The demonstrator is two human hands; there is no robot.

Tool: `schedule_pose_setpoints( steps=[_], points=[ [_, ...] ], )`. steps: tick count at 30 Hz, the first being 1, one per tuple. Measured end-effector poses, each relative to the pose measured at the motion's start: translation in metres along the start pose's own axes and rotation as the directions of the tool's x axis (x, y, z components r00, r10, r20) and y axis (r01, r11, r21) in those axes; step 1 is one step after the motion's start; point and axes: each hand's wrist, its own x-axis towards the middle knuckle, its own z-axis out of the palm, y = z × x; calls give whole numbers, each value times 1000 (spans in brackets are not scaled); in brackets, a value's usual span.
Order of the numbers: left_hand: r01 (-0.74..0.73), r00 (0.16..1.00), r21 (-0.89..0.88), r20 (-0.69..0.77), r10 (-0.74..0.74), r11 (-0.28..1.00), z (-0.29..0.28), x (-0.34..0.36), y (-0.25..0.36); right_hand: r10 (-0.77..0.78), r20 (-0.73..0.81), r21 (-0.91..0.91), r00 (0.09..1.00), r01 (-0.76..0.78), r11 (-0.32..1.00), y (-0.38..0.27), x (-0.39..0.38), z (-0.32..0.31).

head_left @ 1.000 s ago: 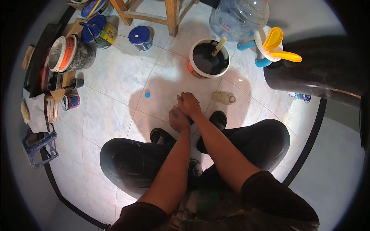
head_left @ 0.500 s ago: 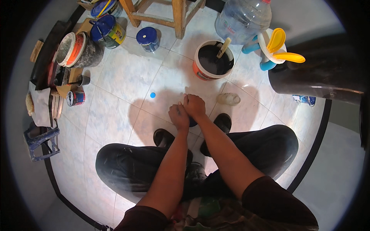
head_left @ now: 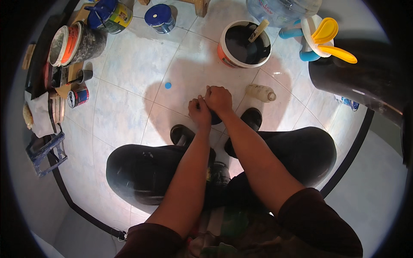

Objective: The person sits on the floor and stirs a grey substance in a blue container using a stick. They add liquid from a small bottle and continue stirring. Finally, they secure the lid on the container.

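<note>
My left hand (head_left: 198, 112) and my right hand (head_left: 219, 99) are pressed together low over the tiled floor, in front of my knees. Both are closed around a small dark object (head_left: 214, 119), of which only a sliver shows under the right palm. What it is cannot be made out. Just beyond the hands stands a white and orange bucket (head_left: 223, 55) of black liquid with a wooden stick (head_left: 260, 30) leaning in it. A small beige bottle (head_left: 260, 92) lies on its side to the right of my right hand.
A small blue cap (head_left: 167, 85) lies on the tiles to the left. Paint cans (head_left: 77, 41), a blue-lidded tin (head_left: 158, 16) and clutter line the left wall. A clear water jug (head_left: 279, 9), yellow and blue plastic scoops (head_left: 329, 38) and a large black object (head_left: 361, 81) are at the right. My shoes (head_left: 182, 134) are below the hands.
The hands stay together on the dark object and have shifted slightly forward toward the bucket. The view has tilted down a little.
</note>
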Motion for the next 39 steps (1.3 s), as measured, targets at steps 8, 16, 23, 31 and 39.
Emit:
schedule_pose_setpoints(
  steps=[8, 16, 23, 31, 39],
  points=[
    [-12, 1000, -142, -15, 10, 990, -1, -6, 6, 18, -1, -33, 1000, -18, 999, 2, -3, -3],
    [42, 988, -444, 149, 28, 895, -10, -6, -7, 41, -49, 274, 998, -27, 961, 8, -6, -12],
    [21, 985, -350, 165, 40, 937, -8, -9, -1, 157, -209, 309, 965, -87, 947, 31, -21, -14],
    [208, 965, -459, 241, -104, 864, 5, 1, -25, 345, -244, 258, 907, -282, 924, 20, -28, 5],
    [278, 953, -379, 221, -205, 883, 0, -6, -9, 330, -275, 212, 903, -278, 937, 20, -31, 11]
  ],
)
